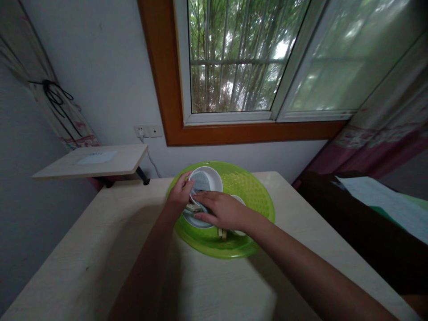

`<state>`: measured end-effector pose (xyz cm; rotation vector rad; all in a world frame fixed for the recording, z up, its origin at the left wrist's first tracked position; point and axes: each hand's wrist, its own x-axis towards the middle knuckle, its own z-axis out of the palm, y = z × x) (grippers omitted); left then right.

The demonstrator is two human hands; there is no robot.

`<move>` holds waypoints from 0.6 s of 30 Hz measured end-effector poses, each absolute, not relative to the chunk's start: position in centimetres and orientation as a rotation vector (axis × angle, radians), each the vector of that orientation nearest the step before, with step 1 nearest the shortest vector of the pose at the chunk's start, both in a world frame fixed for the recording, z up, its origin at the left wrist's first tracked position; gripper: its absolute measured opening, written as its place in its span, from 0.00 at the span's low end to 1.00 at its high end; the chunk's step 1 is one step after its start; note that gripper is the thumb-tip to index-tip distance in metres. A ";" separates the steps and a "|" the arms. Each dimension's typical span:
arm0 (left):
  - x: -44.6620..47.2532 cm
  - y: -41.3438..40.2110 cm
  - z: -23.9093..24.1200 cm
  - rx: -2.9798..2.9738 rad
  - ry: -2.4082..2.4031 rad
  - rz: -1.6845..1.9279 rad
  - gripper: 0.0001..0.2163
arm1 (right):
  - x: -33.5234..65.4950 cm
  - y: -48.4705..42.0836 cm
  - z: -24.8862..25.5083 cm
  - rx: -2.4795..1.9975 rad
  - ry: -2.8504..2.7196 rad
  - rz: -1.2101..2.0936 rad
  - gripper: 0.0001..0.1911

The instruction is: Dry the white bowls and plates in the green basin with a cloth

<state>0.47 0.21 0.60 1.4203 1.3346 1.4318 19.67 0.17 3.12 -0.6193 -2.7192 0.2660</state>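
A round green plastic basin (254, 196) sits on the pale table (100, 249) below the window. Inside it, a white bowl (214, 177) is tilted, and my left hand (180, 194) grips its left rim with fingers curled. My right hand (222, 209) reaches across the bowl's front with fingers pressed on a grey cloth (200, 183) inside the bowl. Beneath my right hand lie another white dish (195, 219) and wooden chopstick ends (222, 233), partly hidden.
A small wooden shelf (100, 161) juts out at the left, level with the table's far corner. A wall socket (147, 131) with a cable is behind it. A dark bed edge (351, 223) runs along the table's right side, by a curtain (384, 133).
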 end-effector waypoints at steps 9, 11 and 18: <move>0.6 0.0 1.0 1.524 1.328 1.340 0.20 | 20.0 1.1 2.7 -0.798 -2.666 0.032 0.34; 0.7 -0.1 1.2 1.456 1.328 1.316 0.21 | 20.4 1.1 2.7 -0.873 -2.646 -0.044 0.34; 1.0 -0.4 1.6 1.358 1.372 1.352 0.21 | 21.1 -0.1 4.2 -0.939 -2.747 -0.062 0.29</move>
